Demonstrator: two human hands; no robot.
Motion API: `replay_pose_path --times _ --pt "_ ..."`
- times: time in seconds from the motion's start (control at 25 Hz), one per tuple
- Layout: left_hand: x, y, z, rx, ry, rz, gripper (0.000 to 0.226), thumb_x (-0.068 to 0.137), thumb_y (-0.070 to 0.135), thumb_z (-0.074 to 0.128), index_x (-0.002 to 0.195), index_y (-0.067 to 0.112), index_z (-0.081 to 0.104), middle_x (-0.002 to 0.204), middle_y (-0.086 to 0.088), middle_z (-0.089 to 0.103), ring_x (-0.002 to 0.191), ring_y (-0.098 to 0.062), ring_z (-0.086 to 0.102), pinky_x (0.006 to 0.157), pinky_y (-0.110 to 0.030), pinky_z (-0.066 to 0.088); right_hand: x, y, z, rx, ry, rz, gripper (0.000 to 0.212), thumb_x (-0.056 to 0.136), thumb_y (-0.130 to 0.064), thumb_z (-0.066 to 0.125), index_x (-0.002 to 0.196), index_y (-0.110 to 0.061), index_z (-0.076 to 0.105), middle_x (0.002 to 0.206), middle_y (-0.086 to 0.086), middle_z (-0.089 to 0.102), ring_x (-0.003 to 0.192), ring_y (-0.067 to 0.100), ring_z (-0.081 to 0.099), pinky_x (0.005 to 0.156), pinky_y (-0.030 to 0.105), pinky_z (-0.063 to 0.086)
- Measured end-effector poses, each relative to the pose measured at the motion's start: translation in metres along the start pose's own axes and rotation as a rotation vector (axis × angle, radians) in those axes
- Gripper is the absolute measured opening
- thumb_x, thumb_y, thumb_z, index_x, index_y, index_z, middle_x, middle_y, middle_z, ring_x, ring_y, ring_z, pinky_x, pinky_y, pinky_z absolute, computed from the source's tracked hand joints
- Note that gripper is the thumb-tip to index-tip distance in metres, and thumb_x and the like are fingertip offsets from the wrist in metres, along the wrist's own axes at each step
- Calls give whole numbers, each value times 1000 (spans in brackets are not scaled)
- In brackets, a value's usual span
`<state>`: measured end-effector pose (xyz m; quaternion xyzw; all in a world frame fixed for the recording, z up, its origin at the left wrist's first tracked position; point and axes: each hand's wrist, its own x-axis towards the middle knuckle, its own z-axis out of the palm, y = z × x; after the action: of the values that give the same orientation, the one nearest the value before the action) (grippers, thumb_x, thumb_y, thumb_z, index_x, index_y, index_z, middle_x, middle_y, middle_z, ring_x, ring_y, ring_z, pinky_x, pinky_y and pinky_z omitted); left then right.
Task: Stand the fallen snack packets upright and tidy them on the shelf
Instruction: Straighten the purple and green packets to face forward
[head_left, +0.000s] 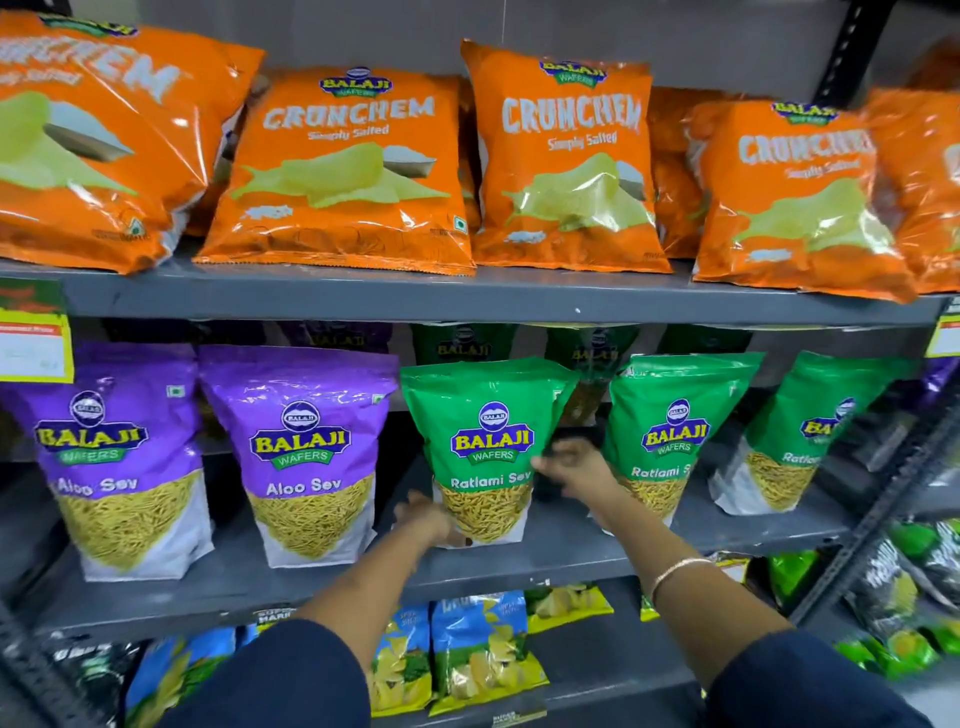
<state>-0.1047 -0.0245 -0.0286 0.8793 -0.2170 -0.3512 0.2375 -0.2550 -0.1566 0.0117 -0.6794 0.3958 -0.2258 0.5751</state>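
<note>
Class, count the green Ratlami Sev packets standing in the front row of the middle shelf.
3. One stands at centre between both hands, one just right of it, one further right, tilted. More green packets sit dimly behind, so some may be hidden.

- The orange Crunchem packets along the top shelf are glossy plastic film, crinkled and catching white glare.
- The green Ratlami Sev packet is smooth, shiny plastic with a clear window low down; the purple Aloo Sev packets have the same finish.
- The shelf front edge is grey painted metal, matt, with small chips.
- The price tag at its left end is paper.
- A thin metal bangle glints.
- Dark cloth sleeves, matt.
</note>
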Motion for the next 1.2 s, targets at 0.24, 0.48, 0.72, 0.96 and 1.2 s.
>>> replay_pose_path --times 0.24,0.48,0.72,0.96,1.2 --pt "-27 82 44 199 -505 -9 61 92 32 53 138 -2 34 135 -20 46 137 -33 40 107 -50 41 16 61 -149 -866 -344 510 23 90 -26 59 96 -3 59 83 15 76 71 14 72 65 26 55" --pt "-10 146 144 -286 -19 319 100 77 22 74 151 13 7 158 -5 19 140 -25 30 97 -35 43 59 76 -195 -211 -83 -7 71 76 -8 76 136 -1 38 139 21 49 125 36 50 102 48 45" --pt "-1 157 164 -379 209 285 90 71 12 80 142 5 25 143 -15 46 129 -27 47 97 -32 43 66 45 -197 183 -196 -199 55 75 0 74 123 -9 50 123 14 62 106 23 62 80 21 56" --pt "-2 154 168 -494 223 298 94 69 8 79 145 7 25 144 -12 48 132 -27 46 105 -46 43 74 -25 -214 345 -47 -263 32 77 7 67 109 8 64 116 29 64 96 28 63 90 42 53" --pt "3 158 171 -389 252 302 88 69 13 80 140 5 29 141 -14 51 130 -29 48 103 -36 41 61 20 -221 204 -229 -117 49 79 -1 70 124 -6 53 128 15 61 94 15 63 68 16 51"
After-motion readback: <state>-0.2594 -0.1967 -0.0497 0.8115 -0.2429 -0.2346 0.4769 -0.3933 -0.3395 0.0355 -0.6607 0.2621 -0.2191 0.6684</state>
